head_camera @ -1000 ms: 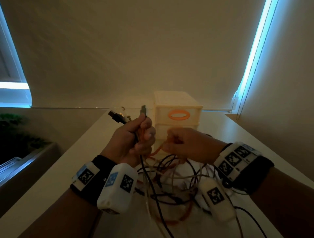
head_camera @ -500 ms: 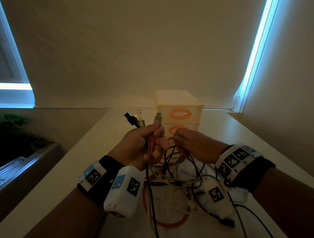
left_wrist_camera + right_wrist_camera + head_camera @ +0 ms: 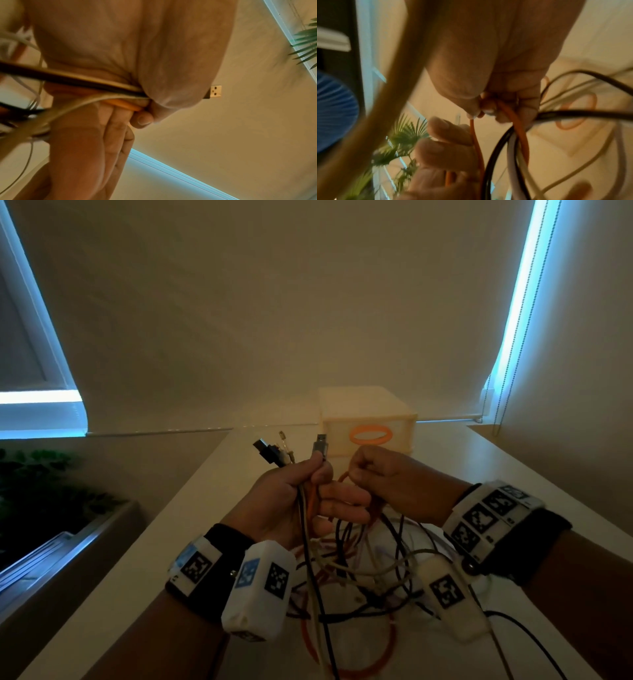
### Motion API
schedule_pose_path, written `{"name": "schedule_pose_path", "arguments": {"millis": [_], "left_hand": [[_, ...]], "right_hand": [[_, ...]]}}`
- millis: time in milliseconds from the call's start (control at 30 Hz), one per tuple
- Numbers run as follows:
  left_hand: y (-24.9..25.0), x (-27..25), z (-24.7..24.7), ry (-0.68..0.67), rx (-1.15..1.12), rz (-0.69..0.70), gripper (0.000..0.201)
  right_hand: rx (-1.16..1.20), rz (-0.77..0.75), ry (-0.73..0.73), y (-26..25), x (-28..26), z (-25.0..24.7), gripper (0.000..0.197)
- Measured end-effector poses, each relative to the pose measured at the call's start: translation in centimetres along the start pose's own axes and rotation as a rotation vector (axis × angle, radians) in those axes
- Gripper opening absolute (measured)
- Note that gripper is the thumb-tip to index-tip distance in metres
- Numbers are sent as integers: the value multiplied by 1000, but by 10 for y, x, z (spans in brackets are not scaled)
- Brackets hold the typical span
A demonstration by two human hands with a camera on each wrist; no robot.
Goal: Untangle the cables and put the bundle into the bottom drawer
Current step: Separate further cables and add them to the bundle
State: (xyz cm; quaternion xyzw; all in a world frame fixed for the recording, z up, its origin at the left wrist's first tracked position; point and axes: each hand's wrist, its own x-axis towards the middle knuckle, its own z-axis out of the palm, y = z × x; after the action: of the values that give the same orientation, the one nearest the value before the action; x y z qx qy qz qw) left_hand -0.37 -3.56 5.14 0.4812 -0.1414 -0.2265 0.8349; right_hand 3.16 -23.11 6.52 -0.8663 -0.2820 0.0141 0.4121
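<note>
Head view: mid-untangling; left hand (image 3: pixel 291 501) gripped gathered plug ends (image 3: pixel 291 448), right hand (image 3: pixel 387 484) pinched orange cable (image 3: pixel 517 121); next, probably drawing it free of tangle (image 3: pixel 359 570).

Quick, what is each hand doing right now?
Left hand: grips several cable ends, plugs sticking up.
Right hand: pinches a loop of the orange cable.

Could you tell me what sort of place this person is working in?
Probably a room in a home or small office. A pale table stands against a wall between windows with drawn roller blinds, a small plastic drawer unit sits on it, and a leafy houseplant stands to the left.
</note>
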Motion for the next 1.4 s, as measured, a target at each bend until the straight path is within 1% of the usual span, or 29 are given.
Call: {"name": "schedule_pose_path", "arguments": {"millis": [100, 267, 400, 467, 567, 733, 833, 933, 1000, 1067, 1100, 1133, 1167, 1233, 1267, 1300, 1367, 1400], "left_hand": [[1, 1, -3, -25, -7, 13, 41], [2, 2, -5, -35, 7, 28, 42], [3, -1, -2, -26, 18, 19, 42], [3, -2, -1, -18, 42, 26, 41], [2, -1, -1, -1, 103, 43, 43], [0, 0, 2, 89, 131, 39, 49], [1, 1, 5, 123, 183, 27, 51], [1, 0, 7, 155, 231, 45, 54], [1, 0, 5, 210, 286, 92, 51], [1, 1, 3, 233, 334, 145, 45], [-1, 2, 3, 233, 342, 170, 46], [-3, 4, 2, 243, 343, 195, 47], [-5, 6, 4, 269, 336, 220, 48], [-9, 11, 5, 343, 314, 279, 48], [-12, 13, 5, 371, 297, 318, 47], [-13, 15, 6, 392, 267, 359, 47], [-11, 15, 5, 408, 156, 422, 48], [-10, 15, 5, 399, 78, 434, 49]], "right_hand": [[161, 62, 26, -3, 0, -1, 12], [467, 210, -128, -10, -2, -5, 19], [548, 231, -157, -18, 1, -3, 23], [505, 218, -140, -20, 4, -4, 24], [349, 227, -120, -20, 8, -9, 24], [352, 327, -150, -22, 6, -18, 17], [362, 367, -67, -33, 7, -16, 20], [370, 347, -23, -46, 7, -11, 28], [360, 297, -84, -53, 4, -10, 30], [387, 265, -160, -57, -2, -10, 17], [420, 258, -190, -56, -6, -9, 11], [459, 262, -213, -52, -9, -8, 13], [504, 270, -234, -48, -12, -6, 21], [567, 272, -249, -38, -17, -3, 29], [555, 258, -239, -31, -19, -1, 27], [486, 236, -210, -24, -21, 1, 23], [272, 168, -133, -12, -25, 5, 20], [216, 130, -117, -8, -28, 9, 18]]}}
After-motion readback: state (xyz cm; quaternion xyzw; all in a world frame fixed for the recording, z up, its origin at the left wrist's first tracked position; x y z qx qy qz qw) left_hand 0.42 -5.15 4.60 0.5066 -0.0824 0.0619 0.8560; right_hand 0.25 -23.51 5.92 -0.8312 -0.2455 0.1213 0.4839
